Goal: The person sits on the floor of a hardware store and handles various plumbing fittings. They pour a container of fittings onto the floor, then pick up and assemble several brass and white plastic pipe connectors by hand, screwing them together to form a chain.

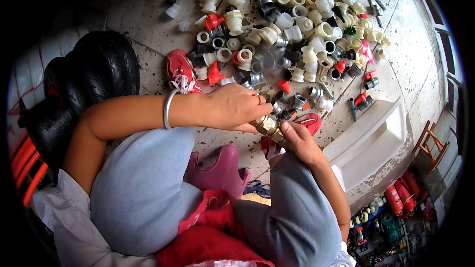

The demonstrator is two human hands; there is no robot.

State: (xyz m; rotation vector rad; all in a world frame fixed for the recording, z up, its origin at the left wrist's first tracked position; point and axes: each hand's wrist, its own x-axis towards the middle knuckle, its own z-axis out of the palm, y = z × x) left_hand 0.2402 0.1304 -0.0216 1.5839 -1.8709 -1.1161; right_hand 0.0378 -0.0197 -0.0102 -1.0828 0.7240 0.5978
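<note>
A brass pipe fitting [267,125] with a hex-shaped middle is held between my two hands, above the gap between my knees. My left hand [236,107], with a silver bangle [169,110] at its wrist and a ring on one finger, is closed on the upper left end. My right hand [301,141] grips the lower right end, its thumb lying along the brass. Fingers cover both ends, so I cannot tell whether it is one piece or two joined. Just beyond my hands lie grey threaded fittings [300,101] and a red-handled valve [284,85].
A large pile of cream plastic fittings [308,54] spreads over the tiled floor ahead. A white plastic tray [363,143] stands at right, black tyres [106,64] at left. Below my hands is a pink plastic stool [223,170]. Red cylinders [394,200] are at lower right.
</note>
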